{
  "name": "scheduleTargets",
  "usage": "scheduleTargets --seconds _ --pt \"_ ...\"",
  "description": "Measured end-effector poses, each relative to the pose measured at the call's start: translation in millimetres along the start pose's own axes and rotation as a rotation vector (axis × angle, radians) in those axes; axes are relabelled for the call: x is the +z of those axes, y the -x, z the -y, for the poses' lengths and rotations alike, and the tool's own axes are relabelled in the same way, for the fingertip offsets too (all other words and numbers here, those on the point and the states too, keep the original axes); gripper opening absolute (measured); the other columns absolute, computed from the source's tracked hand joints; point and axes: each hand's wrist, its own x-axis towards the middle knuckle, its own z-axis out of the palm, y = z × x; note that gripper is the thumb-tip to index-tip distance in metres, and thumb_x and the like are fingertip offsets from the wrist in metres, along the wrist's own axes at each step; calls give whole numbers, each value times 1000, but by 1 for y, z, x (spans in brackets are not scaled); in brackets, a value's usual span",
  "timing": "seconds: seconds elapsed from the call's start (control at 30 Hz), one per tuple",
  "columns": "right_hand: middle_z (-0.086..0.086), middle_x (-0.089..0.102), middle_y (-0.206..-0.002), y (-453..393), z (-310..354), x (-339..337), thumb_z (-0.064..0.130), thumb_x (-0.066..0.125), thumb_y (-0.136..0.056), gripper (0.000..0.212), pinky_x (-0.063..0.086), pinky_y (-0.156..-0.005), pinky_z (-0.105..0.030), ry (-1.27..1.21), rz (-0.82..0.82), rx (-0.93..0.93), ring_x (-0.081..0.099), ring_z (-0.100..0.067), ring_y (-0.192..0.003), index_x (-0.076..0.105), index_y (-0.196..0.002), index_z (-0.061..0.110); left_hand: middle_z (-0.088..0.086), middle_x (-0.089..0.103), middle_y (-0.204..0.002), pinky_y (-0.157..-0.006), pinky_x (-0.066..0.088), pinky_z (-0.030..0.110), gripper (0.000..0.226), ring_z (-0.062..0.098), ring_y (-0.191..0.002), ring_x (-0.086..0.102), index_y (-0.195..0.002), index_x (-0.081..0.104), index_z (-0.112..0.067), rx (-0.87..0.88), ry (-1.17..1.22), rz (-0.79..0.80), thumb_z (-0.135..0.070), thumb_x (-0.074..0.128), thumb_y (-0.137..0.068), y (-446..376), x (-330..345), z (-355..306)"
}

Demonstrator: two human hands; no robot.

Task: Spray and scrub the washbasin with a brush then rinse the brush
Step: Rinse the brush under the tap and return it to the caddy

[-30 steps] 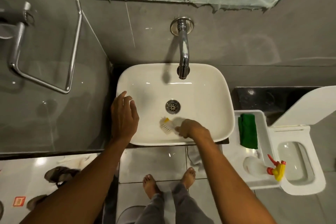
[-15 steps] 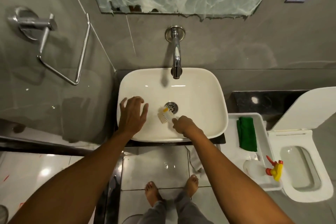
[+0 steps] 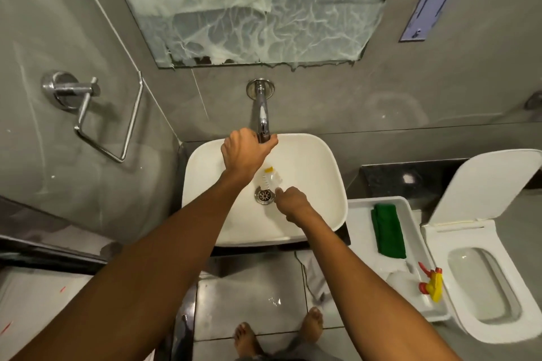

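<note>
A white washbasin [image 3: 316, 184] sits below a chrome wall tap [image 3: 262, 114]. My left hand [image 3: 245, 152] is closed around the tap's spout end at the basin's back rim. My right hand [image 3: 290, 201] grips the handle of a white brush [image 3: 271, 179] with a yellow tip. The brush hangs inside the bowl, just above the chrome drain [image 3: 264, 195], under the spout. A spray bottle [image 3: 416, 284] with a red and yellow trigger lies in a white tray [image 3: 357, 214] to the right.
A green cloth [image 3: 387, 230] lies in the same tray. An open white toilet [image 3: 481, 287] stands at the right. A chrome towel holder [image 3: 111, 123] hangs on the left wall. A mirror [image 3: 258, 6] is above the tap. My bare feet [image 3: 278, 328] stand on wet floor tiles.
My left hand left the basin's front left rim and reached up to grip the tap spout. My right hand carried the brush from the front of the bowl to beneath the spout.
</note>
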Motion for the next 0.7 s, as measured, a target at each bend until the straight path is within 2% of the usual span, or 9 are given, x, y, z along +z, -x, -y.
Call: scheduleTargets --seconds 0.07,0.17,0.27,0.4,0.47,0.53,0.63,0.7 --pt "-10 58 -106 4 1 -5 42 38 -109 40 42 -49 -26 19 7 2 57 -24 -66 57 -111 7 1 50 -58 -64 38 35 47 33 -68 58 -64 58 -13 -24 -4 10 -52 73 -86 -1 1 -5" --pt "-11 57 -106 10 3 -11 41 37 -110 48 39 -47 -26 -5 14 10 58 -25 -67 60 -125 2 6 59 -76 -68 40 37 36 32 -77 57 -81 64 -11 -69 3 69 -46 71 -88 -3 3 -15" --pt "-11 56 -106 11 6 -13 40 37 -109 39 37 -48 -25 -63 23 3 51 -20 -57 56 -114 7 8 60 -91 -74 43 38 35 31 -87 55 -92 65 -13 -69 -66 197 -47 72 -90 -15 -1 -17" --pt "-12 52 -101 10 10 -10 38 38 -108 33 33 -47 -25 -148 55 -6 42 -20 -53 48 -104 7 0 51 -68 -61 38 36 39 25 -71 50 -70 53 -16 115 -3 430 -42 69 -94 -34 -16 8" --pt "-12 53 -101 9 10 -6 37 39 -107 34 33 -48 -25 -154 60 -4 42 -19 -53 49 -103 5 -3 51 -69 -65 40 35 38 19 -67 48 -79 63 -10 150 30 504 -43 69 -97 -41 -20 18" --pt "-13 55 -101 8 10 -1 36 41 -107 33 33 -48 -26 -151 60 -13 41 -19 -54 51 -101 5 0 57 -79 -74 43 35 40 19 -74 52 -95 73 -5 151 70 557 -45 70 -98 -46 -21 22" --pt "-11 58 -102 6 4 5 35 42 -106 33 36 -47 -26 -69 65 -37 46 -19 -56 55 -102 5 3 54 -84 -78 41 36 49 21 -80 49 -106 75 -2 127 141 596 -50 72 -96 -48 -21 26" --pt "-11 66 -109 7 0 9 35 43 -106 38 39 -48 -25 -27 69 -47 51 -19 -59 63 -108 3 2 50 -83 -78 38 37 57 22 -80 47 -109 73 0 106 157 577 -55 71 -95 -46 -19 29"
